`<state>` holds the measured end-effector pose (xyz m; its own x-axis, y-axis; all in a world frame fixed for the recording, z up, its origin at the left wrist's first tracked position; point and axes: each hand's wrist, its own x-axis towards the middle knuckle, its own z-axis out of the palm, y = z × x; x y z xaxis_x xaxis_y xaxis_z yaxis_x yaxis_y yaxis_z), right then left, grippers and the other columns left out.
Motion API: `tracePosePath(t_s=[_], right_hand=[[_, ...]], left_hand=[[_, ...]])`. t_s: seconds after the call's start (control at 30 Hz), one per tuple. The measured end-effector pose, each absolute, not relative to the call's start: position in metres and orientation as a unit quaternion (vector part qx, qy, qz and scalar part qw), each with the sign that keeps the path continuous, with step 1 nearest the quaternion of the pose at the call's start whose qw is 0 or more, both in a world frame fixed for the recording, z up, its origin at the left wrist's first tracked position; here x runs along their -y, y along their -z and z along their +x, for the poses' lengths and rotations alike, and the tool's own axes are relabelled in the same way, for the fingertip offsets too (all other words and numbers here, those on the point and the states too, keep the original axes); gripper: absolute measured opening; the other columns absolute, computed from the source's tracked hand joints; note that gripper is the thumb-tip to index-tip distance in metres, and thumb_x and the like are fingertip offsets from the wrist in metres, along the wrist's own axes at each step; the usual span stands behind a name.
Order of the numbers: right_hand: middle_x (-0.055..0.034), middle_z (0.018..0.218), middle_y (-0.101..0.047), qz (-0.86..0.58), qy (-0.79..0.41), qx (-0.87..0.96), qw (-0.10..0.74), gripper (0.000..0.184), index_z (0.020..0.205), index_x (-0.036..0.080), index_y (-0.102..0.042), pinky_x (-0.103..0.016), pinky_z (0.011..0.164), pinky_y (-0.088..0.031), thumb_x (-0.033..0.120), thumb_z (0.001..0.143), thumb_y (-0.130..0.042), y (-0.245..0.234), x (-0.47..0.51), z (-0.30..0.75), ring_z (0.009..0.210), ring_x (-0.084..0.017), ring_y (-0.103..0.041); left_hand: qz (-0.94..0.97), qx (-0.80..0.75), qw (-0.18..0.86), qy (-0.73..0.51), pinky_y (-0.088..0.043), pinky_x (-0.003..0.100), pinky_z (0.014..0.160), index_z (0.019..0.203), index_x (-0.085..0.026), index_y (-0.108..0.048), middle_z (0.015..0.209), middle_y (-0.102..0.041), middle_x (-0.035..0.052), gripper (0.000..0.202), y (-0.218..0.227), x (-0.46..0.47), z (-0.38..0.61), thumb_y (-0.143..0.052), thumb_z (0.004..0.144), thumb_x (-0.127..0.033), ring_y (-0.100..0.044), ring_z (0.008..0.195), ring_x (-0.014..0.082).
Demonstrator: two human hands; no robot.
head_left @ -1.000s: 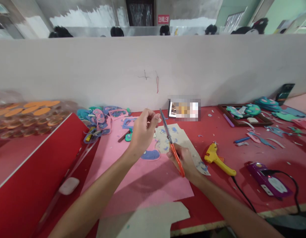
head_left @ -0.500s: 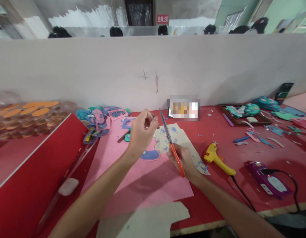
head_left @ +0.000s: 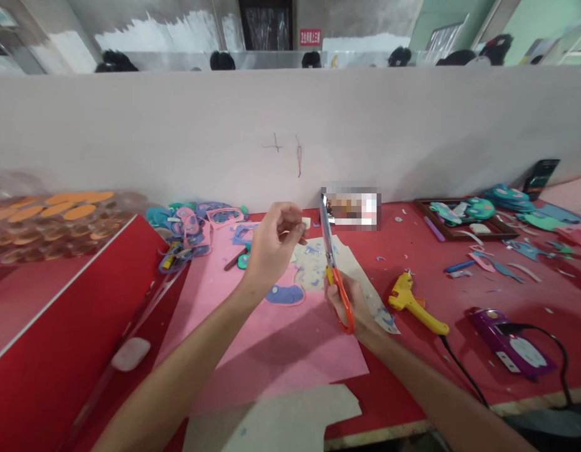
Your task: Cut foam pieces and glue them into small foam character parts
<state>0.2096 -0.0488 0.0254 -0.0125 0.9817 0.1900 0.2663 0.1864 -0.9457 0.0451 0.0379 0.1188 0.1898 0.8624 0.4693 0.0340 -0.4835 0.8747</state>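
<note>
My left hand is raised over the work sheet, thumb and finger pinched on a small white piece. In my right hand are scissors with orange handles, blades pointing up and away, apart from the white piece. Below the hands lies a pink felt sheet. On it rests a blue felt shape with a pink edge, partly behind my left wrist. A cream sheet strewn with blue scraps lies beneath and beyond my right hand.
A yellow glue gun and a purple corded device lie on the right. Behind them a brown tray holds felt pieces. Felt cutouts pile up at the left, near a red board. A phone with a blurred screen leans against the partition.
The scissors have swung to the right, away from my left hand, and stand more upright. My left hand has turned slightly, bringing the white piece into view.
</note>
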Motion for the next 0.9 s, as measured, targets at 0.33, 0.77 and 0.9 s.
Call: tracePosePath(t_s=[0.33, 0.77, 0.9], right_hand=[[0.0024, 0.071, -0.049, -0.481, -0.397, 0.625, 0.469, 0.039, 0.081, 0.023, -0.043, -0.028, 0.057, -0.036, 0.059, 0.095, -0.049, -0.036, 0.051, 0.203, 0.061, -0.013, -0.041], [0.0032, 0.070, -0.048, -0.485, -0.401, 0.616, 0.473, 0.036, 0.079, 0.023, -0.040, -0.027, 0.056, -0.033, 0.053, 0.091, -0.055, -0.040, 0.053, 0.204, 0.060, -0.012, -0.037], [0.0045, 0.068, -0.042, -0.486, -0.396, 0.617, 0.476, 0.036, 0.078, 0.024, -0.039, -0.027, 0.054, -0.030, 0.053, 0.092, -0.055, -0.041, 0.054, 0.203, 0.060, -0.012, -0.035]], left_hand=[[0.685, -0.343, 0.372, -0.525, -0.059, 0.024, 0.064, 0.104, -0.022, -0.054, 0.090, -0.057, 0.0000, 0.017, -0.115, -0.035, 0.048, -0.060, 0.089, -0.015, -0.063, 0.076, 0.0110], [0.697, -0.360, 0.352, -0.511, -0.053, 0.024, 0.066, 0.094, -0.022, -0.047, 0.088, -0.057, -0.0006, 0.016, -0.115, -0.029, 0.050, -0.059, 0.089, -0.013, -0.060, 0.076, 0.0106], [0.703, -0.361, 0.345, -0.506, -0.053, 0.025, 0.066, 0.093, -0.022, -0.048, 0.087, -0.057, -0.0004, 0.015, -0.116, -0.029, 0.050, -0.057, 0.088, -0.012, -0.058, 0.074, 0.0104]])
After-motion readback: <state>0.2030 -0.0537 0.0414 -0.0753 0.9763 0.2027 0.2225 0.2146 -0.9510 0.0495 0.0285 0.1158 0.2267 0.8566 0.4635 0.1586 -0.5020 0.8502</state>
